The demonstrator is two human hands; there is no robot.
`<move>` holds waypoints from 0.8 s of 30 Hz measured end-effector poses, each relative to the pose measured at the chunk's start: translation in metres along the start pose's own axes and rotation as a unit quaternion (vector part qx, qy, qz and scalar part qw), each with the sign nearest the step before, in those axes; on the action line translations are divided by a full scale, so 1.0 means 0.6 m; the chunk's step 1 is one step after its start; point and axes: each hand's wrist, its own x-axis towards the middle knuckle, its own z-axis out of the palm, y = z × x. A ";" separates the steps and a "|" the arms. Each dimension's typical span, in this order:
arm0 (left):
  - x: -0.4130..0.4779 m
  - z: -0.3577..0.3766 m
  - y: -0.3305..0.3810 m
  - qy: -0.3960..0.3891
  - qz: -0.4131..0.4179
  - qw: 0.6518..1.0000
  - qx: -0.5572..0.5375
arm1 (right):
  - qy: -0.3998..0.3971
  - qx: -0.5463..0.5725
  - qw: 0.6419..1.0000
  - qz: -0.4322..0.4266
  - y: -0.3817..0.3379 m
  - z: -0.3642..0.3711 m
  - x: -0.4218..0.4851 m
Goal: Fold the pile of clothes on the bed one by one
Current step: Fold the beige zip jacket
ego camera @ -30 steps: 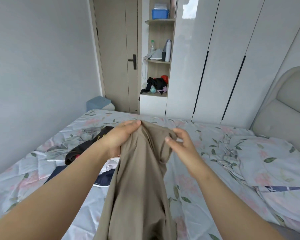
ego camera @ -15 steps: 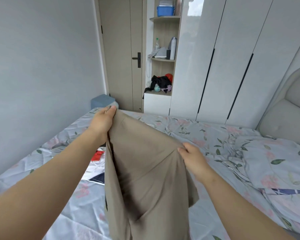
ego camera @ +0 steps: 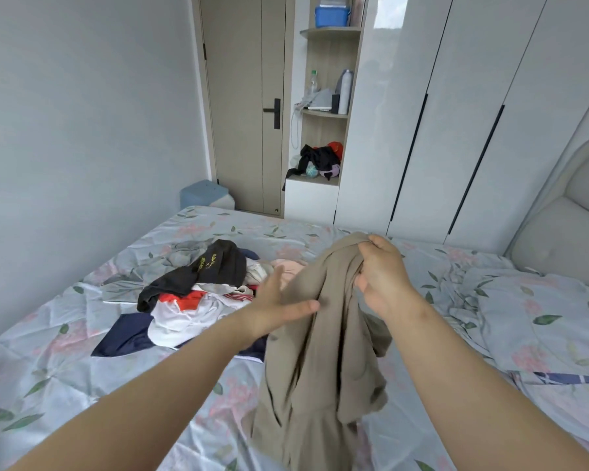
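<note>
A: Where is the tan garment?
B: Bunched at its top in the right hand, whose fingers curl round the cloth; the rest hangs down over the bed.
A: And the left hand?
B: Spread, fingers straight, at the garment's left side; the thumb seems to touch the fabric, though blur makes that unsure.
A: The pile of clothes?
B: On the bed, to the left, beyond the left hand.

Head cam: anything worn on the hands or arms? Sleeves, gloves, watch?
Nothing worn. Left hand and right hand: no gloves, rings or watch visible. Left arm and right arm are bare to the frame edge, no sleeves in view.
</note>
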 end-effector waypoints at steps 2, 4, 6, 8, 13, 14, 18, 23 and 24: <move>-0.001 0.031 -0.002 -0.067 0.028 0.997 -0.039 | 0.001 0.031 0.999 0.009 -0.002 0.012 -0.008; 0.008 0.049 -0.001 -0.016 0.036 0.998 0.055 | 0.001 0.051 0.999 0.009 -0.003 0.016 -0.015; 0.015 0.048 0.003 0.055 0.025 0.998 0.018 | -0.009 0.062 0.998 0.007 -0.002 0.006 -0.017; 0.020 0.035 0.016 0.075 -0.003 0.987 -0.140 | -0.033 0.050 0.998 0.009 0.005 -0.015 -0.018; 0.046 -0.009 0.078 0.103 -0.013 0.930 -0.351 | -0.137 -0.109 0.983 0.045 0.059 -0.065 -0.024; 0.048 -0.013 0.091 0.104 -0.015 0.927 -0.360 | -0.164 -0.138 0.975 0.054 0.076 -0.070 -0.026; 0.046 -0.025 0.130 0.081 -0.005 0.912 -0.401 | -0.234 -0.242 0.939 0.071 0.139 -0.077 -0.041; 0.042 -0.067 0.146 0.100 0.030 0.912 -0.396 | -0.159 -0.396 0.904 0.008 0.148 -0.075 -0.040; 0.044 -0.078 0.142 0.121 0.037 0.914 -0.386 | -0.141 -0.392 0.909 0.002 0.139 -0.074 -0.038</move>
